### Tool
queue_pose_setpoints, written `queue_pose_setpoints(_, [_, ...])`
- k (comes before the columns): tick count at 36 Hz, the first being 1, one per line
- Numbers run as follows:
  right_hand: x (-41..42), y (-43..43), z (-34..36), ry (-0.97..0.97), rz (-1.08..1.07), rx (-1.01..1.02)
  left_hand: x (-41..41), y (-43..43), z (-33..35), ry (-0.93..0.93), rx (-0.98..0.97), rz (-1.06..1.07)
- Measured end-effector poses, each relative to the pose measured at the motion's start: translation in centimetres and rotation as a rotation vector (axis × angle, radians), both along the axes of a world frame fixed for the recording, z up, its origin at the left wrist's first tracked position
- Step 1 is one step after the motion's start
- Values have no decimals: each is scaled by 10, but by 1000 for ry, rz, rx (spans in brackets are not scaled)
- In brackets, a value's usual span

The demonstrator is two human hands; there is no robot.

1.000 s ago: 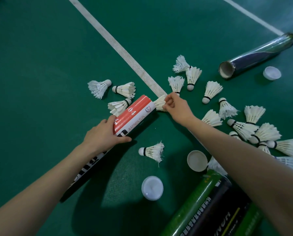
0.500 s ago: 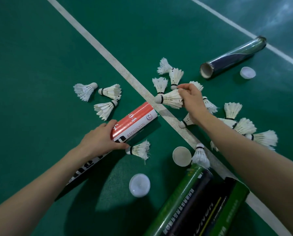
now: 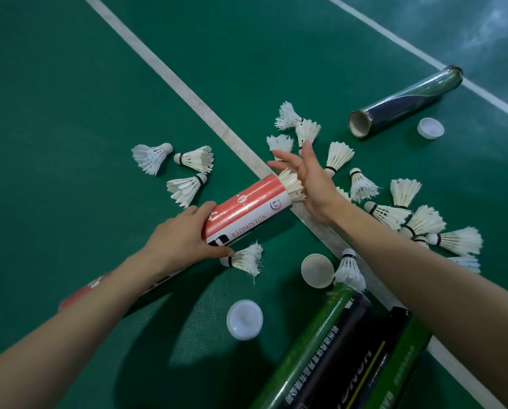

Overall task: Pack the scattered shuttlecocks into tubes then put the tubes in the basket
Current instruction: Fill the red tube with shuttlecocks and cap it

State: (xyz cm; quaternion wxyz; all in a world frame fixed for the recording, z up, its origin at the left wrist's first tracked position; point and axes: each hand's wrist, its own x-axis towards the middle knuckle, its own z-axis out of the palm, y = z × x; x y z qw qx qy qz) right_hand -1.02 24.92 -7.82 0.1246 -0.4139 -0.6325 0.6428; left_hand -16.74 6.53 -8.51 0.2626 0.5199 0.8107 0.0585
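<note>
A red-and-white tube lies on the green court floor, gripped around its middle by my left hand. A white shuttlecock sticks feathers-out from the tube's far mouth. My right hand is flat and open, its palm against those feathers. Three loose shuttlecocks lie left of the tube, one just under my left thumb, and several more are spread to the right. No basket is in view.
A dark shiny tube lies open-mouthed at the back right with a white cap beside it. Two more caps lie near me. Green and black tubes are bundled at the bottom right. White court lines cross the floor.
My right hand carried a shuttlecock from the pile to the tube's mouth, put it in cork first, let go and now presses flat on its feathers. The left hand has kept its hold on the tube.
</note>
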Motion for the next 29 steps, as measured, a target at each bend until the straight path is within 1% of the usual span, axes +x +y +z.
queue_pose_setpoints(3, [-1, -7, 0, -48, 48, 20, 5, 3, 1, 50, 10, -27])
queue_pose_setpoints(6, [-2, -12, -5, -14, 57, -5, 12, 8, -1, 63, -1, -49])
queue_pose_setpoints(9, [0, -10, -10, -19, 9, -56, 16, 10, -5, 58, -36, -57])
queue_pose_setpoints(11, [2, -4, -13, -70, -39, -29, 19, 13, -7, 53, -43, -59])
queue_pose_setpoints(12, [4, 0, -15, -123, -56, 39, 20, 14, -8, 52, -45, -60])
queue_pose_setpoints(13, [7, 5, -18, -197, -63, 157, 21, 16, -8, 54, -46, -61])
queue_pose_setpoints(16, [28, 25, -27, -448, -84, 571, 22, 20, -7, 61, -41, -65])
queue_pose_setpoints(18, [45, 36, -35, -592, -103, 689, 22, 19, -8, 65, -49, -75])
queue_pose_setpoints(20, [60, 43, -44, -751, -79, 701, 22, 17, -9, 72, -65, -86])
queue_pose_setpoints(22, [71, 42, -49, -833, -15, 640, 21, 15, -11, 78, -86, -88])
queue_pose_setpoints(25, [78, 36, -52, -781, 7, 520, 21, 11, -14, 80, -108, -80])
queue_pose_setpoints(29, [78, 36, -49, -711, -14, 514, 19, 8, -16, 66, -113, -59])
